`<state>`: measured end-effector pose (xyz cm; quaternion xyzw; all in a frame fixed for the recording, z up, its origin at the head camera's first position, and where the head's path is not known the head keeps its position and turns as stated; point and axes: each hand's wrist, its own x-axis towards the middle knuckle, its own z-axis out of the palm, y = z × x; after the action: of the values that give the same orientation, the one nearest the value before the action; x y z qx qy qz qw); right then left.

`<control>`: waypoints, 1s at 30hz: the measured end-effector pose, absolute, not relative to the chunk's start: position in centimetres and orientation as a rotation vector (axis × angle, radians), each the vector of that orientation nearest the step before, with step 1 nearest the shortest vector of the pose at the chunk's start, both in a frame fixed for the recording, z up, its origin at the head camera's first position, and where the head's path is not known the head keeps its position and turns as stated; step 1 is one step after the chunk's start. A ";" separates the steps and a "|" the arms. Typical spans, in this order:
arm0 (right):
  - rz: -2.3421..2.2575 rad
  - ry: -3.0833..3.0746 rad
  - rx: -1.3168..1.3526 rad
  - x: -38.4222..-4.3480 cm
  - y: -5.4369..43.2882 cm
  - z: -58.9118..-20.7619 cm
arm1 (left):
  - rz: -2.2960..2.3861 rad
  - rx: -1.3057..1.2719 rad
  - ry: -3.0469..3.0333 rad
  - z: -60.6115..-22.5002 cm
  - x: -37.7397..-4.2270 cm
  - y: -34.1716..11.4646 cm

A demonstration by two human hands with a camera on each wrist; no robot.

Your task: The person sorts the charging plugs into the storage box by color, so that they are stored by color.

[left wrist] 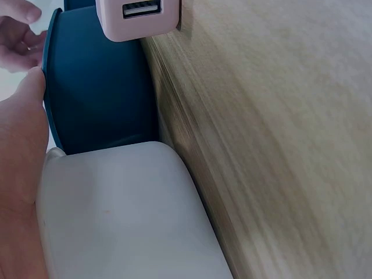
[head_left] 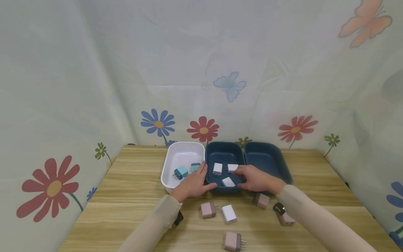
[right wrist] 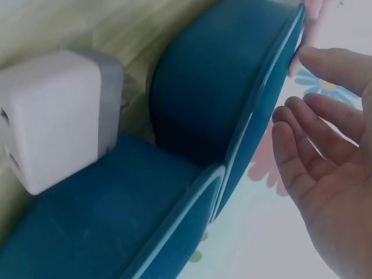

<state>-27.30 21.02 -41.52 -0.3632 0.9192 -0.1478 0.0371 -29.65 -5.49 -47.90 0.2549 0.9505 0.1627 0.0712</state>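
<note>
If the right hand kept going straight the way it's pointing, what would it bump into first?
Most likely the white charger beside the right hand, in the middle tray. Depth is unclear, so I can't tell whether they already touch.

L hand (head_left: 193, 182) lay at mid. tray's (head_left: 224, 149) near-left corner, fingers straight, thumb out twd its near rim — R hand (head_left: 256, 177) reached over its right side, fingers loosely bent — sleeved forearms (head_left: 321, 217) angled inward.
</note>
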 end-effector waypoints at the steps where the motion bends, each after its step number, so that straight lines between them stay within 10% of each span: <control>1: -0.449 2.813 -1.124 -27.0 21.0 -41.5 | 0.490 0.766 2.859 -47.9 -29.6 -5.5; 30: -0.473 2.586 -1.322 -21.5 20.5 -45.1 | 0.486 0.732 2.881 -48.1 -28.9 -5.0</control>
<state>-21.54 20.49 -45.07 -0.4471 0.8745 -0.1599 0.0991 -28.92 -5.01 -48.08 0.2424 0.9545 0.1611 0.0649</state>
